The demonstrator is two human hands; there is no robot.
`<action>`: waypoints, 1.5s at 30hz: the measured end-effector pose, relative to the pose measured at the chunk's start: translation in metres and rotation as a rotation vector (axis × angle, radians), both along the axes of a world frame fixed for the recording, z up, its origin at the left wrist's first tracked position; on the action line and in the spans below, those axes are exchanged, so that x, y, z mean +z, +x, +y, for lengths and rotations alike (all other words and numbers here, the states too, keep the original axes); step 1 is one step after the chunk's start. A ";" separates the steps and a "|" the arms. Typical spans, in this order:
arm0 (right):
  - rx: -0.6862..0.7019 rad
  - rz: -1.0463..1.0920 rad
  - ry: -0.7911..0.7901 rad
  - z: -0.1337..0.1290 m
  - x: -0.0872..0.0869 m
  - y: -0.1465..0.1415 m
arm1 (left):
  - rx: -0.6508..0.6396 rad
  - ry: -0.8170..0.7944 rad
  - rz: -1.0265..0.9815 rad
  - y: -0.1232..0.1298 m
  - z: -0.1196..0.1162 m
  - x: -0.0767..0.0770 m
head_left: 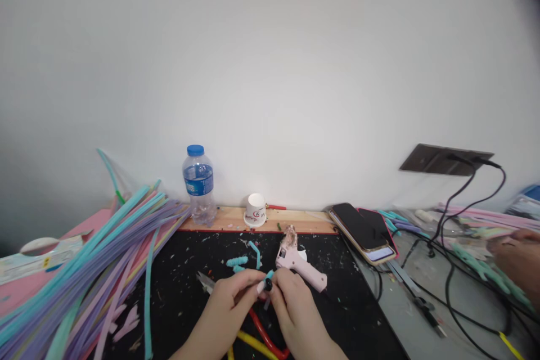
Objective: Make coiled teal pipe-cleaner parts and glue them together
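Observation:
Close together over the black mat, my left hand (228,306) and my right hand (297,309) pinch a small turquoise chenille stem piece (270,274) with a round black part (268,284) at its near end. The fingers cover most of it. Just beyond them lie a few short turquoise chenille stem pieces (237,262), one of them bent. A pale pink glue gun (301,267) rests on its side by my right hand. Beneath my hands is a tool with red (262,331) and yellow (248,343) handles; a metal tip (205,282) shows left of my left hand.
A large bundle of coloured chenille stems (105,259) covers the left side. Against the wall stand a plastic bottle (198,185) and a paper cup (255,211). Phones (358,228) and black cables (449,259) lie right. Another person's hand (517,261) is at far right.

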State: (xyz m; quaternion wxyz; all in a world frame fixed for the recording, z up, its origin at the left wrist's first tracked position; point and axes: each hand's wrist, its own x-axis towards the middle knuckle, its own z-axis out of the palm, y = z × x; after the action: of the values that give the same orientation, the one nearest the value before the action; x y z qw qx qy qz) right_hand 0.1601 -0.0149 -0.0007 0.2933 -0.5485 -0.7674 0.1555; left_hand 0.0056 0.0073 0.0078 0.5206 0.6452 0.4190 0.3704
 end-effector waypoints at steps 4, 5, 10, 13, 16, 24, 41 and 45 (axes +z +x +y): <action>-0.010 -0.027 0.006 0.000 0.003 0.001 | -0.041 -0.013 0.005 0.002 -0.001 0.003; -0.003 -0.025 0.010 0.000 0.004 0.001 | -0.034 -0.007 0.024 0.002 -0.001 0.003; 0.013 -0.014 -0.002 0.000 0.004 0.000 | 0.012 0.071 0.184 0.002 -0.003 -0.001; 0.010 -0.002 -0.031 0.002 0.002 0.000 | 0.015 0.071 0.216 0.002 -0.004 -0.004; 0.033 0.023 -0.058 0.001 0.002 0.000 | -0.006 0.020 0.171 0.002 -0.004 -0.005; 0.067 0.016 -0.075 0.001 0.008 -0.001 | 0.034 -0.075 0.062 0.002 -0.003 -0.012; 0.047 0.019 -0.089 0.002 -0.003 -0.002 | 0.018 -0.121 0.034 0.003 -0.001 -0.014; 0.053 0.065 -0.114 0.001 -0.003 0.000 | 0.023 -0.139 0.016 0.004 0.001 -0.011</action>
State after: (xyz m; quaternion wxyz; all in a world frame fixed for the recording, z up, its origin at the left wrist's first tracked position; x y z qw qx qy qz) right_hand 0.1601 -0.0140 -0.0036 0.2823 -0.5385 -0.7616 0.2244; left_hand 0.0095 0.0079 -0.0033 0.5565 0.6055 0.4554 0.3411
